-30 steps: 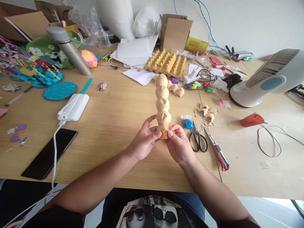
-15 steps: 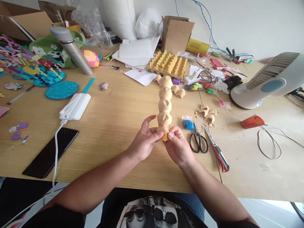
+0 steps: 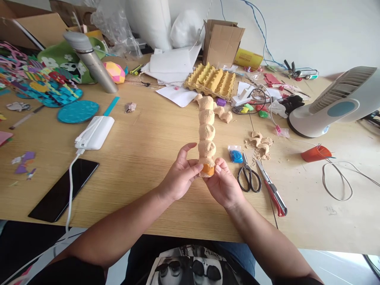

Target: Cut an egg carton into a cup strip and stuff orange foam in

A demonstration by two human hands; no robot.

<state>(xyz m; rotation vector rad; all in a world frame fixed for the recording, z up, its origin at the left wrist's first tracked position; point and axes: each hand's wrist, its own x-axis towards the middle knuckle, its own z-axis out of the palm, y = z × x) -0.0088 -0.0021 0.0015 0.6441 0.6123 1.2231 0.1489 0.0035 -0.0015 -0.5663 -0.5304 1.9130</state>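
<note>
Between my two hands stretches a strip of tan egg-carton cups (image 3: pixel 206 130), its bumps in a row pointing away from me. Its near end carries an orange patch (image 3: pixel 208 170). My left hand (image 3: pixel 181 174) pinches that end from the left with the thumb on top and the index finger raised. From the right, my right hand (image 3: pixel 224 182) grips the same end between thumb and fingers. Beyond the strip's far end lie loose tan carton pieces (image 3: pixel 224 114). To the right are black-handled scissors (image 3: pixel 248 178), a red utility knife (image 3: pixel 273 190) and a small bag of blue clay (image 3: pixel 236 154).
A yellow egg tray (image 3: pixel 210 81) sits at the back, before a cardboard box (image 3: pixel 222 41). Carton scraps (image 3: pixel 259 143), an orange cup (image 3: pixel 316 153) and a white fan (image 3: pixel 329 107) are on the right. Leftward lie a phone (image 3: pixel 63 190), a power bank (image 3: pixel 95 132) and a metal bottle (image 3: pixel 92 63).
The near end of the strip has tilted up slightly, so more of the orange patch shows. My right thumb has shifted a little to the right. Both hands keep their grip.
</note>
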